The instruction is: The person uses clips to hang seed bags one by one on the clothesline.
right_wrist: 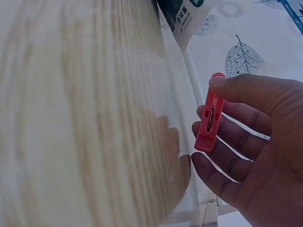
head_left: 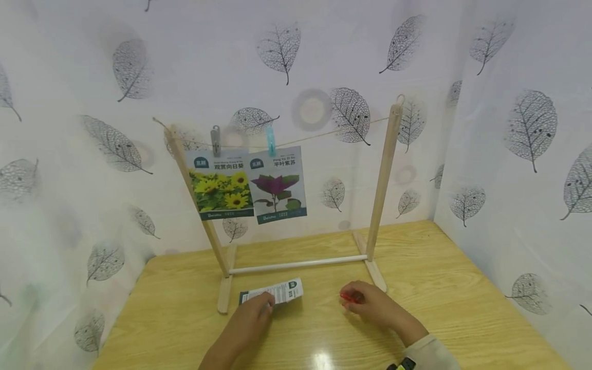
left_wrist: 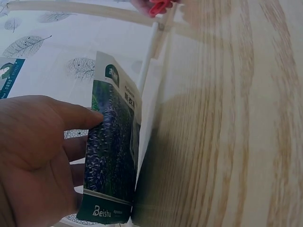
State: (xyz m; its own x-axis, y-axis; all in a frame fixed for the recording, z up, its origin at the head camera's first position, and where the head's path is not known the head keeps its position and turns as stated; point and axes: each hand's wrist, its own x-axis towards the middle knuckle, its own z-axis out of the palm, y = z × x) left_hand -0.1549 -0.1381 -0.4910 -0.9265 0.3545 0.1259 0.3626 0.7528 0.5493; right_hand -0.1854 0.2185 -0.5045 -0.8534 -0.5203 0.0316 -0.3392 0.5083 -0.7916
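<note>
My left hand pinches a seed packet between thumb and fingers, just over the table. Purple flower spikes fill its front in the left wrist view, while the head view shows its printed back. Off to the right, my right hand holds a red clothespin, its thumb on one end and fingers behind. Beyond both hands, a sunflower seed packet hangs from a string under a grey clothespin. Beside it hangs a purple-leaf seed packet under a blue clothespin.
The string runs between two wooden posts on flat feet. A white rod joins the posts low down, behind the hands. Leaf-patterned curtains enclose the wooden table at the back and sides.
</note>
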